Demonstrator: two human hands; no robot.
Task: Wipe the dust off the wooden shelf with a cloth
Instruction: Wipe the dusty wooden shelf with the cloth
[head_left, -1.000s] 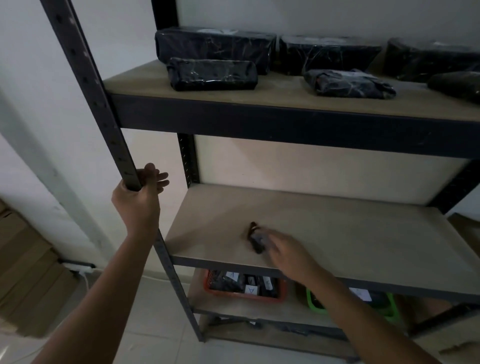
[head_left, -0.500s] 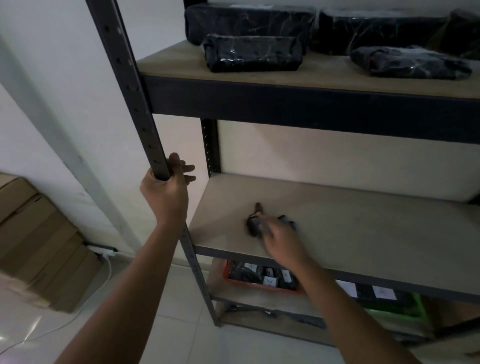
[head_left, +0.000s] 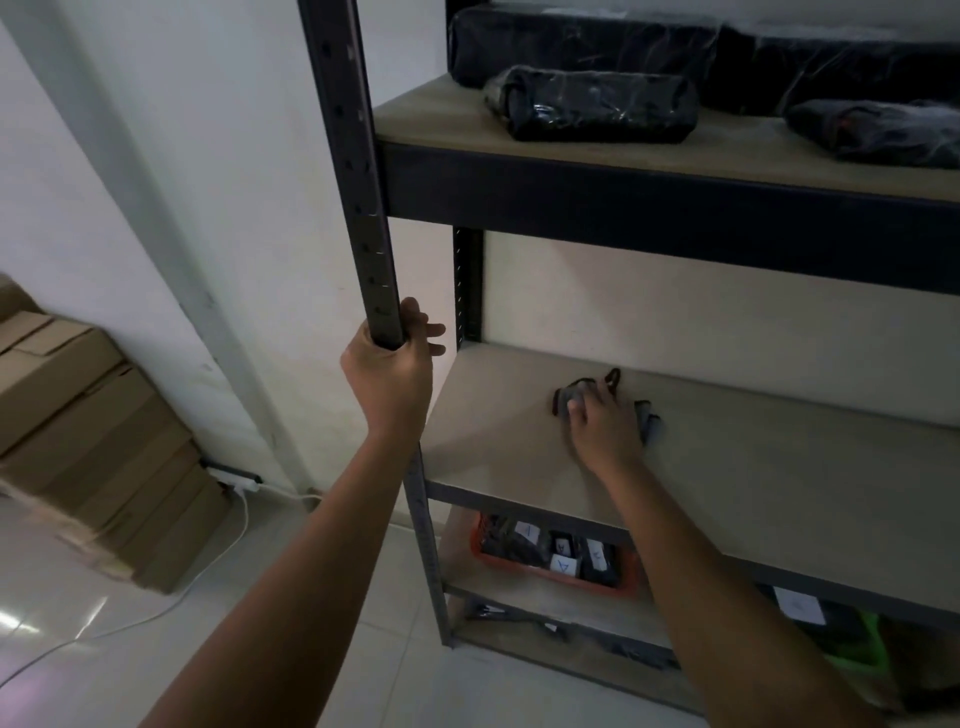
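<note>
- Your right hand presses a dark cloth flat on the middle shelf, left of its centre; the grip is spread over it, not pinching.
- Your left hand is wrapped shut round the rack's front post.
- To wipe well, keep your palm flat and sweep in overlapping strokes, right into the corners.
- The bunched cloth runs roughly left to right, along the shelf's length.
</note>
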